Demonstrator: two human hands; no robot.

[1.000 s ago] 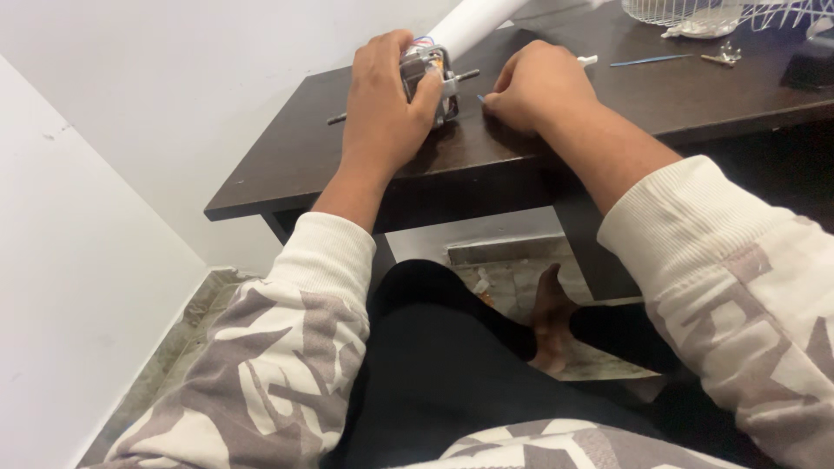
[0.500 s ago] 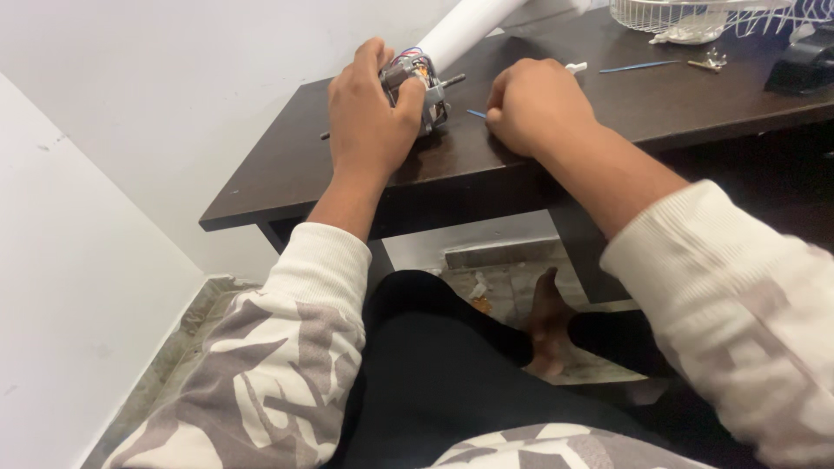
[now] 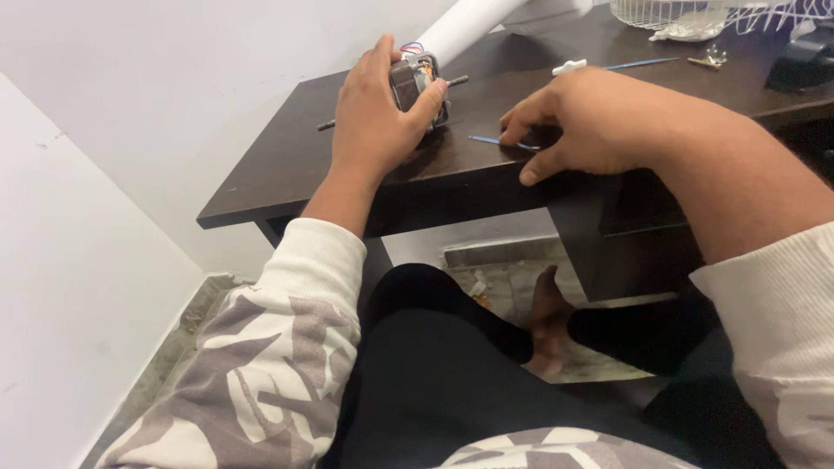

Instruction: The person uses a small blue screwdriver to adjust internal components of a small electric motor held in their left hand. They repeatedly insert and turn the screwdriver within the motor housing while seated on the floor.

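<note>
My left hand (image 3: 375,117) grips a small electric motor (image 3: 419,85) with copper windings and a thin shaft, holding it on the dark wooden table (image 3: 287,169). My right hand (image 3: 584,122) rests on the table to the right, its thumb and fingertips pinching the end of a thin blue rod (image 3: 497,141) that lies flat on the tabletop. A white tube (image 3: 465,26) rises behind the motor.
At the table's far right stand a white wire grille (image 3: 686,12), a small white plastic piece (image 3: 570,66), another thin blue rod (image 3: 641,62), small metal parts (image 3: 711,59) and a black object (image 3: 804,61). A white wall runs along the left. My legs sit under the table.
The view shifted, so the table sits further right in frame. My right hand has spread its fingers and pinched the thin blue rod. The left hand still holds the motor.
</note>
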